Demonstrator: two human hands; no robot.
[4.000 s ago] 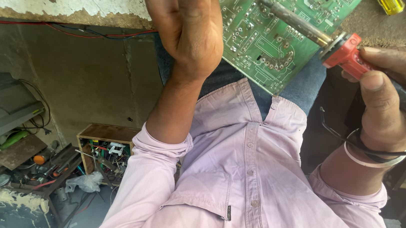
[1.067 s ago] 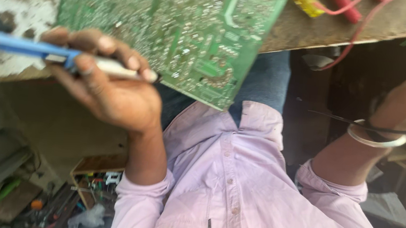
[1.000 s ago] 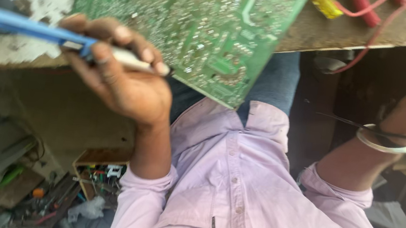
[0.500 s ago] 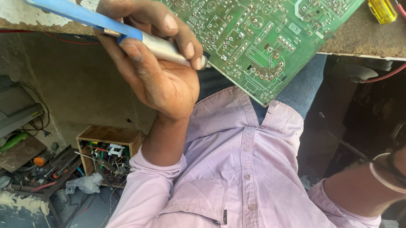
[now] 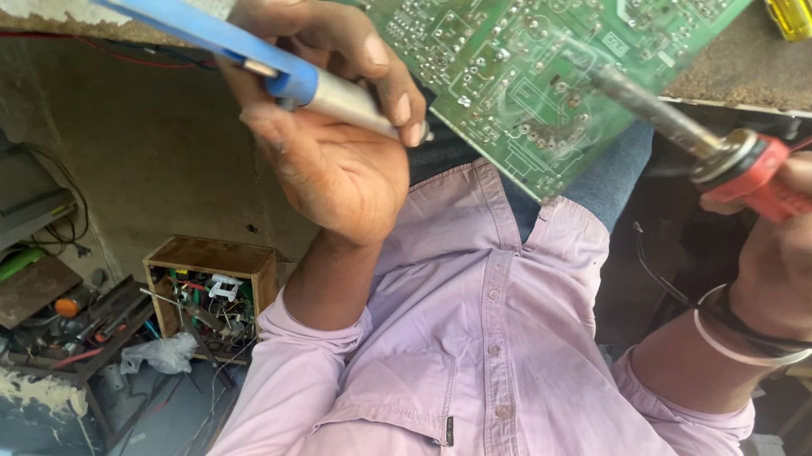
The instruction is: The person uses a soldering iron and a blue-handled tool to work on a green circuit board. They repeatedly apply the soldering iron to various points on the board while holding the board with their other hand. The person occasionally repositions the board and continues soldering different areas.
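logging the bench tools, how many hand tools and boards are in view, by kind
Soldering iron, red handle, in the right hand: 1
Desoldering pump, blue and silver, in the left hand: 1
Green circuit board: 1
Yellow-handled tool on the bench, only partly in view: 1
Total: 4

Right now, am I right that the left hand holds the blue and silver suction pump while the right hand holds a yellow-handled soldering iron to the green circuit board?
Not quite. The soldering iron in the right hand has a red handle, not yellow, as the head view shows. The rest holds: the left hand holds the blue and silver suction pump, and the iron's tip is at the green circuit board.
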